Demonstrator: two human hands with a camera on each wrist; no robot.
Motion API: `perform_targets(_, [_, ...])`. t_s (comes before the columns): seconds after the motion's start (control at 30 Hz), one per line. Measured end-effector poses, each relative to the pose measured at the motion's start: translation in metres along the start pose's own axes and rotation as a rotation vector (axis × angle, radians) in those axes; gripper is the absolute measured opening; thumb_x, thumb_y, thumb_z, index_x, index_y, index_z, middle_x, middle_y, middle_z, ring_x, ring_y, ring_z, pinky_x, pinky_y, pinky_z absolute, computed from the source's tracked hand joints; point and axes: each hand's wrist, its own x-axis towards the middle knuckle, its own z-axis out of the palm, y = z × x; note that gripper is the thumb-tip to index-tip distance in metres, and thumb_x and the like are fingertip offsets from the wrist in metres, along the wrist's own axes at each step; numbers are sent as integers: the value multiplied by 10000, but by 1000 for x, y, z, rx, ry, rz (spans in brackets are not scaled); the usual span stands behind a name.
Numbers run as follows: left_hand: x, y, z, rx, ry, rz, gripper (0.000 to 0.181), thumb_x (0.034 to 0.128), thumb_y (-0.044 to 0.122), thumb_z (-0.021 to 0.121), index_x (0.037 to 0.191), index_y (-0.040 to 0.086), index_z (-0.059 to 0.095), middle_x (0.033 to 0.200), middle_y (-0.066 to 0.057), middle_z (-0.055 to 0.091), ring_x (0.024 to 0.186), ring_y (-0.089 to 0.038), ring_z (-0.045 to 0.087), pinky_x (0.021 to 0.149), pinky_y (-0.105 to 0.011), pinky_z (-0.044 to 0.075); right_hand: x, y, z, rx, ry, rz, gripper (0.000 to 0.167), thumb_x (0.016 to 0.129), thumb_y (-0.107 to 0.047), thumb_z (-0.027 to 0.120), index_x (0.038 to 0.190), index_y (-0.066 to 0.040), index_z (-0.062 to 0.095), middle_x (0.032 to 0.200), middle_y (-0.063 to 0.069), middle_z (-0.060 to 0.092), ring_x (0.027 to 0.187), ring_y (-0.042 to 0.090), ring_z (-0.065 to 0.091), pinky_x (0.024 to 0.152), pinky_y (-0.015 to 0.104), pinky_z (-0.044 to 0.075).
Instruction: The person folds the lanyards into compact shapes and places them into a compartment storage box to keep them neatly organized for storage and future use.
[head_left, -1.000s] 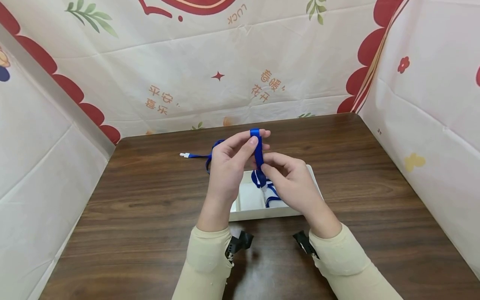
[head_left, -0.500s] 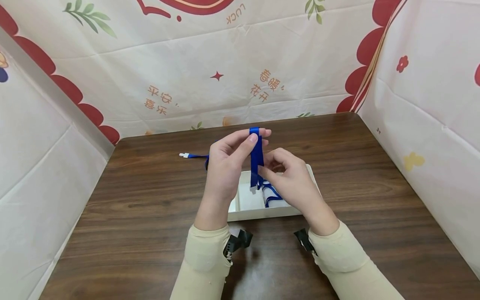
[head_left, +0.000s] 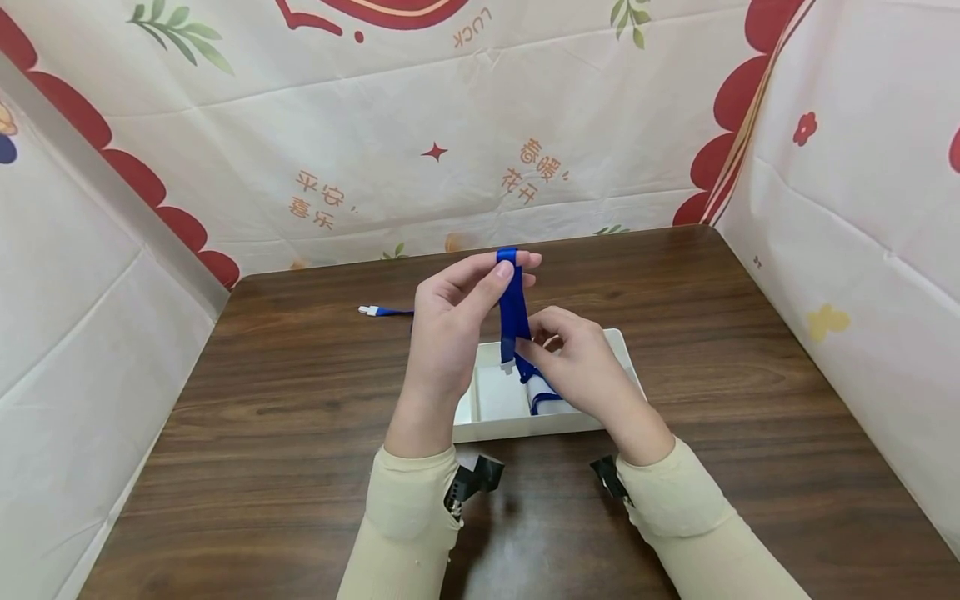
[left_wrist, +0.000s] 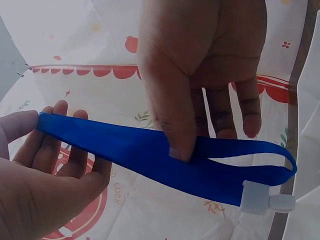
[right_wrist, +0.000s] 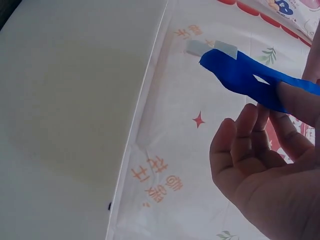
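Pinching a folded blue strap [head_left: 514, 312] near the middle of the head view, the left hand [head_left: 452, 325] holds its upper end between thumb and fingers, the fold lying over the forefinger. Lower down and just to the right, the right hand [head_left: 581, 362] grips the same strap between thumb and fingers, so the fingers of both hands are closed in on it. The strap hangs down between the hands above the white tray [head_left: 532, 428], with a pale clip [head_left: 507, 367] at its lower end. In the left wrist view it stretches from the left hand at the left edge to the lower right, where the clip sits just below a rounded loop; the right hand comes down from the top with its thumb pressed on the strap. The right wrist view has the strap at upper right, its clip towards the top centre. The tray stands on the brown worktop [head_left: 262, 417] at the centre of the head view; blue bands [head_left: 545, 398] lie in its right part, partly hidden by the right hand. Left of the left hand lies a second blue strap [head_left: 393, 312] with a white connector [head_left: 367, 310] at its tip, the rest hidden behind that hand. Cream sleeves [head_left: 408, 504] enter from the bottom edge, and a printed white curtain [head_left: 360, 125] fills the top.
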Motion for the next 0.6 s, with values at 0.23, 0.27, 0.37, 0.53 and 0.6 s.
perform_targets(0.23, [-1,-2,1,24,7,-11,267,1063,96,615,1211,-101,717,1170,-130,808,1080,-204,747,1048,-383,554,-5,-8,-3,196,142,-113,256,1002,-74,716,1254,-57,674,1124,95,724,1026,188,659,934,284,547])
perform_targets(0.27, [-1,-3,1,32,10,-15,266,1061,95,616,1212,-98,719,1183,-145,803,1095,-208,746,1028,-381,566,-6,-10,-4,238,184,-158,251,996,-52,714,1241,-31,663,1142,111,720,1031,180,658,943,262,548])
perform_targets(0.37, [-2,-5,1,67,14,-19,263,1062,103,618,1217,-78,730,1231,-177,785,1158,-221,737,992,-363,582,-8,-17,-4,328,288,-287,217,976,25,697,1190,40,666,1168,175,728,1041,158,672,965,238,555])
perform_targets(0.53, [-4,-9,4,87,-15,-28,269,1066,114,622,1235,-62,734,1279,-183,767,1185,-244,733,964,-347,613,-8,-24,-3,367,326,-297,233,967,50,703,1199,38,717,1159,93,766,1051,126,692,998,238,558])
perform_targets(0.6, [-5,-10,5,80,-29,-39,274,1067,114,621,1243,-65,731,1287,-181,764,1178,-228,735,957,-345,620,-8,-26,-3,384,325,-262,248,966,41,715,1213,33,717,1143,7,763,1055,127,695,1008,230,559])
